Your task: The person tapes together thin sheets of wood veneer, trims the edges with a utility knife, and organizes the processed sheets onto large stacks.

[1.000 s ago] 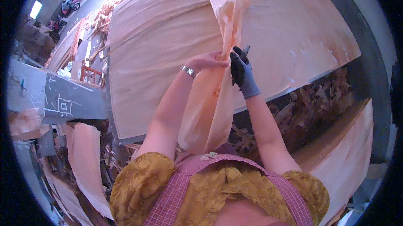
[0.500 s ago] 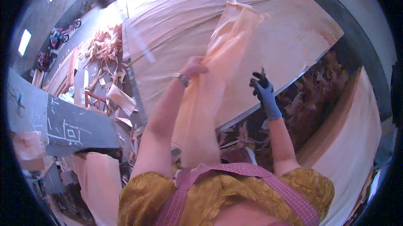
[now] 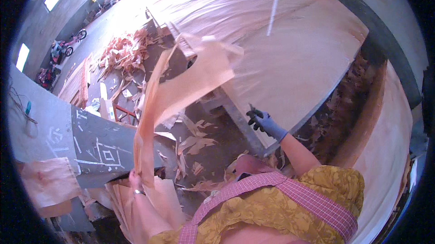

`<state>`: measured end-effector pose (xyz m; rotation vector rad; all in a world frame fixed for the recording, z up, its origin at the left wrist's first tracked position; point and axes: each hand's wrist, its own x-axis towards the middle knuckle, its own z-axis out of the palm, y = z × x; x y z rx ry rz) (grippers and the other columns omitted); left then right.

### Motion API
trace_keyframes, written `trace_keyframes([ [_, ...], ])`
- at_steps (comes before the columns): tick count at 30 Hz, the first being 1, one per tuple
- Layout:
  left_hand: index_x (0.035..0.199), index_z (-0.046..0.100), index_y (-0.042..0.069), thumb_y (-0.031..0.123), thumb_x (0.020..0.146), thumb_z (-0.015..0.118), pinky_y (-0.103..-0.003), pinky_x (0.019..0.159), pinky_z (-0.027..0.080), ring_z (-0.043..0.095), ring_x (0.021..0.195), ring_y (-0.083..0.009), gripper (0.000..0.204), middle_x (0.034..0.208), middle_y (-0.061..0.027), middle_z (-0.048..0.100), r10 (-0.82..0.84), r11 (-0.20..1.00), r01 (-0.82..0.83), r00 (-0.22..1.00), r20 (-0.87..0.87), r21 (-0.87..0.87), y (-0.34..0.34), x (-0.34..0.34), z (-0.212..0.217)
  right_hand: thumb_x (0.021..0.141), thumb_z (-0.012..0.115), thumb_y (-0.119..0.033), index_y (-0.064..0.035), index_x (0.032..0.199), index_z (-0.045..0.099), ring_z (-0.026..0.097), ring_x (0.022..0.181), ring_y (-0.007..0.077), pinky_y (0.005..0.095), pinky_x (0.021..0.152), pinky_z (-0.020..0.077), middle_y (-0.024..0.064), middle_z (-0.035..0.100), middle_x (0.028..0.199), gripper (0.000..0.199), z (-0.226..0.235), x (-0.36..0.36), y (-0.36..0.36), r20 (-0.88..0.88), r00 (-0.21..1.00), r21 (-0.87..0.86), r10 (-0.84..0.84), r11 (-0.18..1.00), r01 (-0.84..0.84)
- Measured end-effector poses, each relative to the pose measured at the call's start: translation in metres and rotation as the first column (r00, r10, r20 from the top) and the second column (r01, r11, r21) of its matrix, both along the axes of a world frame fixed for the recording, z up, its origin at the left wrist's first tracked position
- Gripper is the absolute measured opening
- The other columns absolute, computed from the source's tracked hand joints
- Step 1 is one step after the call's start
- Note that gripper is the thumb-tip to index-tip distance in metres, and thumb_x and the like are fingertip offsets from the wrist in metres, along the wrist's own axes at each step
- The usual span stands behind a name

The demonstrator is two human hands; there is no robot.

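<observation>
My bare left hand [image 3: 135, 179], with a bracelet at the wrist, grips the lower end of a long, thin wood veneer sheet [image 3: 195, 85]. The sheet rises from the hand, folded along its length, and its wide far part flares to the right over the table's left edge. My right hand [image 3: 263, 121], in a blue glove with black fingers, is curled above the near corner of the table. Something thin and pointed juts from its fingers, too small to name. Beneath and beyond it lies a wide layer of veneer sheets [image 3: 299, 53].
At lower left, a pile of veneer sheets [image 3: 167, 194] stands by a grey panel [image 3: 99, 149] with chalk marks. Veneer scraps [image 3: 129, 51] heap on the floor farther left. A curved veneer stack [image 3: 385, 140] rises at right, with dark scraps between it and the table.
My left hand has swung down and left, pulling the veneer sheet off the table toward the lower-left pile. My right hand has shifted left and down, its fingers more curled. The view has turned left.
</observation>
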<state>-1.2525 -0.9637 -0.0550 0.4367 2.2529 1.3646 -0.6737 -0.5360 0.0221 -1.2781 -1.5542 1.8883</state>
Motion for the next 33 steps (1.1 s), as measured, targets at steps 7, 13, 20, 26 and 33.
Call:
trace_keyframes([
  [7,0.118,0.058,-0.005,0.005,0.087,0.055,-0.034,0.09,0.049,0.061,0.102,-0.0213,0.032,0.112,-0.0128,0.065,-0.081,0.966,0.09,0.996,0.049,-0.241,0.03,0.047,-0.038,0.096,0.054,-0.038,-0.0043,0.114,0.063,0.06,0.064,0.0136,0.0303,0.054,0.0494,0.0061,0.065,0.08,0.039,-0.056,-0.121,0.114,-0.067,0.971,0.198,-0.23,0.951,0.239],
  [13,0.118,0.057,-0.005,0.007,0.086,0.056,-0.036,0.091,0.048,0.061,0.103,-0.0237,0.034,0.113,-0.0148,0.064,-0.253,0.939,0.256,0.967,0.042,-0.229,0.152,0.007,-0.043,0.086,0.062,-0.056,-0.0012,0.098,0.064,0.065,0.063,0.0176,0.0316,0.057,0.0515,0.01,0.066,0.071,0.056,-0.055,-0.241,0.275,0.235,0.812,0.293,-0.535,0.835,0.465],
  [20,0.119,0.056,-0.005,0.009,0.086,0.058,-0.037,0.092,0.048,0.061,0.104,-0.0264,0.036,0.115,-0.0172,0.063,-0.331,0.914,0.324,0.944,0.012,-0.243,0.281,-0.092,-0.042,0.084,0.065,-0.042,0.0019,0.092,0.067,0.069,0.067,0.0252,0.0382,0.065,0.0529,0.0155,0.069,0.075,0.044,-0.103,-0.275,0.337,0.532,0.595,0.493,-0.602,0.792,0.36],
  [26,0.12,0.055,-0.005,0.011,0.086,0.059,-0.039,0.092,0.047,0.06,0.105,-0.0288,0.038,0.116,-0.0192,0.063,-0.586,0.809,0.564,0.795,-0.156,-0.165,0.426,-0.161,-0.045,0.087,0.067,-0.024,-0.008,0.102,0.061,0.06,0.058,0.0165,0.0314,0.049,0.0468,0.004,0.062,0.067,0.023,-0.095,-0.289,0.292,-0.184,0.387,-0.117,-0.904,0.411,0.904],
  [33,0.109,0.06,0.001,0.021,0.09,0.063,-0.034,0.073,0.052,0.065,0.079,-0.0209,0.028,0.091,-0.0112,0.068,-0.676,0.639,0.745,0.662,-0.324,0.191,0.897,-0.161,-0.053,0.091,0.065,-0.037,-0.0145,0.111,0.064,0.05,0.043,0.014,0.0294,0.039,0.0397,0.0,0.051,0.056,0.03,-0.082,-0.29,0.228,0.035,0.125,-0.043,-0.992,0.123,0.991],
])
